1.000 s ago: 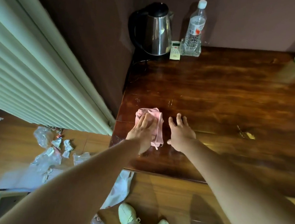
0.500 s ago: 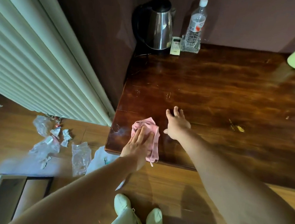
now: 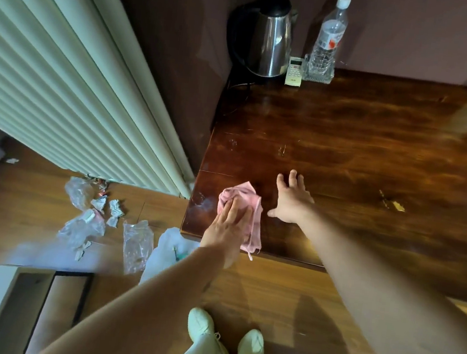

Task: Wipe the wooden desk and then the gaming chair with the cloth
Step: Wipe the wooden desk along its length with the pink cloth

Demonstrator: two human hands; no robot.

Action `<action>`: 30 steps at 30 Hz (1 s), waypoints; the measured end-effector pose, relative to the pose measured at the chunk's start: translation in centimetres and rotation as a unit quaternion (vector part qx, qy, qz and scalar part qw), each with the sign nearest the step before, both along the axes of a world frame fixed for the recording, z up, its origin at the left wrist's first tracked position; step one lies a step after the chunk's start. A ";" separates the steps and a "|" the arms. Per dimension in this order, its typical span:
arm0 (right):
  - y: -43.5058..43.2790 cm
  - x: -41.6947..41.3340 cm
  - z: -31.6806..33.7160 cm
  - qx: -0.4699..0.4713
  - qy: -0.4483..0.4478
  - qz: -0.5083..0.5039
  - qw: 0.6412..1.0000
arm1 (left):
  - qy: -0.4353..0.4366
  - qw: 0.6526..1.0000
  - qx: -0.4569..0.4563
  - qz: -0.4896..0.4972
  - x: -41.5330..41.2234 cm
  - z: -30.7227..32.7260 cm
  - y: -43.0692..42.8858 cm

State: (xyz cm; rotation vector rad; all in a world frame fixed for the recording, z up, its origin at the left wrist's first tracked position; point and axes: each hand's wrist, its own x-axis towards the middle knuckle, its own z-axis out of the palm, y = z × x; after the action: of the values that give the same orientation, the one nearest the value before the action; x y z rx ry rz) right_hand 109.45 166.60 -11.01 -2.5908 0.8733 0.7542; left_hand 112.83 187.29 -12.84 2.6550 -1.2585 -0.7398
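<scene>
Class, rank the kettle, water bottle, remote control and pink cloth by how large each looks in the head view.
1. kettle
2-3. pink cloth and water bottle: similar; the cloth is nearer and partly under the left hand, so unranked
4. remote control

Looks like hotel room or rented bedroom, not kitchen or office. Dark wooden desk (image 3: pixel 377 141) set against plum-coloured wall (image 3: pixel 421 29). At back corner: steel electric kettle (image 3: pixel 268 40), small white remote control (image 3: pixel 294 71) just beside it, plastic water bottle (image 3: pixel 328 38) standing in glass tray (image 3: pixel 318 74). Pale pleated curtain (image 3: pixel 49 66) hanging left of desk. Wood-laminate floor (image 3: pixel 271 287). Crumpled plastic wrappers (image 3: pixel 86 211) and clear bag (image 3: pixel 137 246) littered near curtain hem.
</scene>
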 end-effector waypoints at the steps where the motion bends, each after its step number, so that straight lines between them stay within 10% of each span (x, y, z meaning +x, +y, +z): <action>1: 0.5 -0.1 0.0 -0.003 0.008 0.000 1.000 | 0.000 1.000 0.005 0.001 -0.7 0.2 0.8; 30: 2.1 2.7 0.0 -0.043 0.044 0.017 0.998 | -0.003 0.998 0.056 -0.032 4.1 0.8 -1.5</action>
State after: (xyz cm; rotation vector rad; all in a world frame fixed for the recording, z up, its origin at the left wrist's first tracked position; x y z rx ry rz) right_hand 112.18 168.72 -11.00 -2.6721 0.9084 0.8633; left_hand 116.95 185.81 -12.03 2.7181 -1.3470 -0.8366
